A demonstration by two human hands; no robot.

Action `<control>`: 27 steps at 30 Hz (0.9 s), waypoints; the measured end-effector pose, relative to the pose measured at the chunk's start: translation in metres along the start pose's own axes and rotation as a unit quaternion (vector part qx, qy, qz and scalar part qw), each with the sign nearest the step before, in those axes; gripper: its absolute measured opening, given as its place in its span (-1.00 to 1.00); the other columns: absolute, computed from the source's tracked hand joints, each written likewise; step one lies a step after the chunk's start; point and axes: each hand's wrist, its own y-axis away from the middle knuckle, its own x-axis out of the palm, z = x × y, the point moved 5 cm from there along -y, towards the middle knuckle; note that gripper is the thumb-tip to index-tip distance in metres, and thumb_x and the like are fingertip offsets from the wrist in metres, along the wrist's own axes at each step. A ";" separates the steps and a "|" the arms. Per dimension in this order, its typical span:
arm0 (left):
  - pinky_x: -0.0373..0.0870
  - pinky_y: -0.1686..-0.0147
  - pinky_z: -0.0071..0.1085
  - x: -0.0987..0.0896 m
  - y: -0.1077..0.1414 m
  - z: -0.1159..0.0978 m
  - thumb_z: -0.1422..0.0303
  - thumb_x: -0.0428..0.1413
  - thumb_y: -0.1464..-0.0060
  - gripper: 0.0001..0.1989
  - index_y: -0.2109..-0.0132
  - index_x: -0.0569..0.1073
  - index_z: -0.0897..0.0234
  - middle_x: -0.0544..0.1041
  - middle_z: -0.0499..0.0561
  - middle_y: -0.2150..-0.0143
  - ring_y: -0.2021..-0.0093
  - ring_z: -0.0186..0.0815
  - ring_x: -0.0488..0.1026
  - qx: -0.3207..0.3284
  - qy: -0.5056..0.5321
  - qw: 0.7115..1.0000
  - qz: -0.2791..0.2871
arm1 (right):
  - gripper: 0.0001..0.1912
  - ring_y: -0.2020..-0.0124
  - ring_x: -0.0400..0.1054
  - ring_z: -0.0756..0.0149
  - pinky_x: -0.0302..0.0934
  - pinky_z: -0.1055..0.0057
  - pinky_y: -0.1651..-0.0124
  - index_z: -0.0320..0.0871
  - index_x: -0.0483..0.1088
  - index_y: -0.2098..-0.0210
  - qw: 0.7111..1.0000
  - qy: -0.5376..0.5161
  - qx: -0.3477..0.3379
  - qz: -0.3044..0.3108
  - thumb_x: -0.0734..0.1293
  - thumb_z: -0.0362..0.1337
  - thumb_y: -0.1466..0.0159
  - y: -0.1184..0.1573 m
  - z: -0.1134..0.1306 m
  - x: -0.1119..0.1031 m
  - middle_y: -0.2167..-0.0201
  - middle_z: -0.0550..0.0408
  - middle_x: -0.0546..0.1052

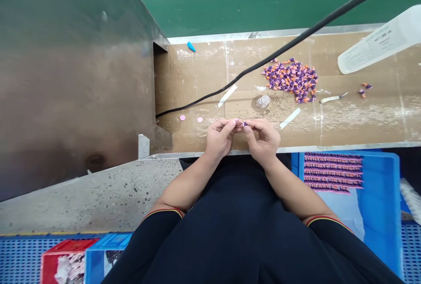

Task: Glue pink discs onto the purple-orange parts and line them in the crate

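Observation:
Both hands meet over the near edge of the cardboard-covered bench (204, 77). My right hand (265, 140) is closed, thumb and forefinger pinching a small purple figure piece (244, 124). Beside it, my left hand (218, 138) pinches something small and pink, seemingly a disc like the two loose pink discs (200, 120) lying to the left. The fingertips hide most of it. Just beyond the hands stands a small clear container (263, 102). A heap of purple, orange and pink figure pieces (291, 77) lies farther back to the right.
A black cable (243, 73) crosses above the bench. A large metal cabinet (79, 77) borders the left. At right are a translucent bottle (378, 40) and a small brush-like tool (332, 98). A blue bin (381, 196) holds rows of pieces. A blue cap (191, 47) lies at the back.

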 end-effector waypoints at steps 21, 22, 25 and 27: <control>0.71 0.17 -0.33 -0.001 0.004 0.003 -0.10 0.59 0.16 -0.55 0.34 0.76 0.16 0.73 0.03 0.36 0.35 -0.29 0.67 0.081 -0.079 0.994 -0.007 | -0.89 0.22 0.65 0.17 0.61 0.14 0.11 0.01 0.66 0.12 0.999 0.001 0.000 -0.036 0.43 -0.23 -0.49 0.007 -0.012 0.008 0.24 0.03 0.73; 0.71 0.16 -0.32 -0.001 0.004 0.002 -0.10 0.58 0.15 -0.55 0.33 0.76 0.16 0.73 0.04 0.34 0.33 -0.28 0.68 0.090 -0.088 0.992 -0.011 | -0.90 0.22 0.65 0.16 0.62 0.13 0.10 0.01 0.66 0.13 0.999 0.004 0.000 -0.036 0.44 -0.23 -0.48 0.008 -0.013 0.008 0.25 0.03 0.73; 0.71 0.11 -0.28 -0.002 0.006 0.001 -0.10 0.56 0.09 -0.56 0.32 0.76 0.17 0.75 0.07 0.30 0.26 -0.23 0.71 0.112 -0.113 0.987 -0.015 | -0.92 0.22 0.67 0.15 0.64 0.11 0.09 0.02 0.66 0.14 0.999 0.008 -0.008 -0.037 0.46 -0.24 -0.46 0.009 -0.013 0.007 0.23 0.04 0.74; 0.72 0.06 -0.25 -0.001 0.008 -0.001 -0.11 0.54 0.06 -0.56 0.31 0.77 0.15 0.76 0.08 0.26 0.21 -0.19 0.73 0.122 -0.131 0.984 -0.011 | -0.92 0.22 0.68 0.14 0.65 0.10 0.10 0.03 0.66 0.15 0.999 0.018 -0.011 -0.037 0.46 -0.25 -0.46 0.009 -0.013 0.006 0.23 0.04 0.74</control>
